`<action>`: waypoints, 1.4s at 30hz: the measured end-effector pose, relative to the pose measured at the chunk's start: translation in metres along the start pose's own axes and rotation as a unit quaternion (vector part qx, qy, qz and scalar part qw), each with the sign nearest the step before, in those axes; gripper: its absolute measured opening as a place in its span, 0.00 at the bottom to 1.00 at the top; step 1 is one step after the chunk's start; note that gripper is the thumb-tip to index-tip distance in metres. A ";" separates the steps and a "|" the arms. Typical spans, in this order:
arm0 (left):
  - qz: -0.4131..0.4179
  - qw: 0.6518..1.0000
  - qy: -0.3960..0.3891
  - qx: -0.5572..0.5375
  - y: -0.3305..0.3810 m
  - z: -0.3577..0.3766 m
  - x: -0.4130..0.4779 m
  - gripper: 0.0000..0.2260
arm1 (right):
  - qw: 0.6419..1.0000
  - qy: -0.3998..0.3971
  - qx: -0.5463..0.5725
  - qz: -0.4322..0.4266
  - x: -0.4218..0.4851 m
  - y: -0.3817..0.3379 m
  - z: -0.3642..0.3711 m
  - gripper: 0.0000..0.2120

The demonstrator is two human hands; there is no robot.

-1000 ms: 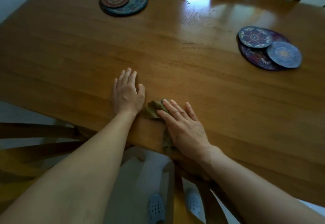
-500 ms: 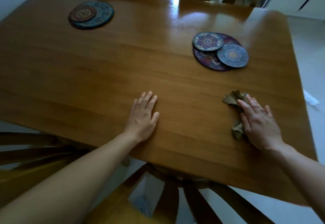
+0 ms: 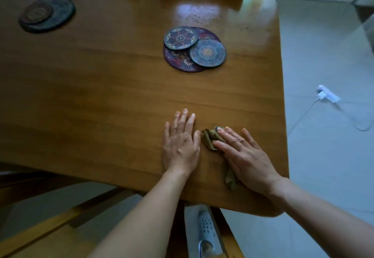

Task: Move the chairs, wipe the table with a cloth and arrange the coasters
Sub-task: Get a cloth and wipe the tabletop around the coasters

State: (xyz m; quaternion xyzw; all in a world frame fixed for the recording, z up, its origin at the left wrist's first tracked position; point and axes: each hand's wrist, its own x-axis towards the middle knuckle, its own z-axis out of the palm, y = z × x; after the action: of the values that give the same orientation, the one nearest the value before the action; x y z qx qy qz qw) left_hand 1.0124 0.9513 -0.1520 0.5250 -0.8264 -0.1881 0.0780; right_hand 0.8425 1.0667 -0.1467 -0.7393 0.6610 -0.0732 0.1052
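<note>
The right hand (image 3: pixel 245 157) lies flat with fingers spread, pressing a crumpled olive-brown cloth (image 3: pixel 212 138) onto the wooden table (image 3: pixel 101 99) near its front right corner; the cloth bunches out at the fingertips and trails back under the palm toward the table's near edge. Just beside it, at its 9 o'clock, the left hand (image 3: pixel 180 142) rests palm down on bare wood, fingers extended and close together, the thumb almost touching the cloth. At 12 o'clock from the hands, well apart, two small patterned coasters (image 3: pixel 207 52) sit overlapping on a larger round mat (image 3: pixel 182 61). Farther off at 10 o'clock, near the far left edge, lies a second coaster stack (image 3: pixel 47 13), blurred.
</note>
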 end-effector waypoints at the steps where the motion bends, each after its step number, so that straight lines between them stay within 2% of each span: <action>1: 0.000 1.000 0.004 0.006 0.001 0.001 0.001 0.23 | 0.999 -0.014 -0.015 -0.025 0.000 0.012 -0.003 0.21; 3: -0.004 1.000 0.010 0.021 0.003 0.003 0.000 0.23 | 0.999 -0.014 -0.031 -0.021 0.004 0.039 -0.010 0.21; 9: -0.009 0.999 0.013 0.028 0.005 0.002 0.000 0.25 | 0.986 0.027 -0.035 0.158 0.042 0.110 -0.030 0.23; 14: -0.009 0.999 0.015 0.026 0.005 0.003 0.000 0.25 | 0.943 0.048 -0.053 0.324 0.070 0.102 -0.031 0.23; 17: -0.007 0.999 0.016 0.032 0.004 0.004 0.000 0.24 | 0.930 0.044 -0.035 0.362 0.062 0.084 -0.028 0.24; 20: -0.006 0.999 0.022 0.033 0.003 0.007 0.001 0.23 | 0.937 0.051 -0.016 0.346 0.046 0.064 -0.023 0.24; 26: -0.009 0.999 0.026 0.024 0.006 0.005 0.002 0.23 | 0.960 0.094 -0.028 0.260 0.016 0.032 -0.006 0.21; 31: -0.012 0.999 0.023 0.029 0.007 0.003 0.002 0.22 | 0.977 0.065 -0.080 0.186 0.018 0.020 -0.006 0.22; 35: -0.023 1.000 0.018 0.013 0.010 0.000 0.001 0.21 | 0.988 0.022 -0.121 0.088 0.021 0.017 -0.027 0.20; 37: -0.033 0.999 0.013 0.006 0.011 -0.002 0.002 0.21 | 0.994 -0.027 -0.079 0.075 0.020 0.017 -0.043 0.17; 39: -0.067 0.998 0.006 -0.017 0.019 -0.004 0.006 0.21 | 0.993 -0.062 -0.009 0.105 0.017 0.026 -0.059 0.16; 42: -0.189 0.976 0.020 -0.104 0.056 -0.010 0.013 0.18 | 0.965 -0.068 0.155 0.201 0.010 0.064 -0.089 0.14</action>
State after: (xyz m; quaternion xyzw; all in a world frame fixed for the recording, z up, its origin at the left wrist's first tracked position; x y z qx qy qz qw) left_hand 0.9629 0.9582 -0.1216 0.6646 -0.6864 -0.2734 0.1120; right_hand 0.7601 1.0448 -0.0771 -0.5693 0.7679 -0.1013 0.2756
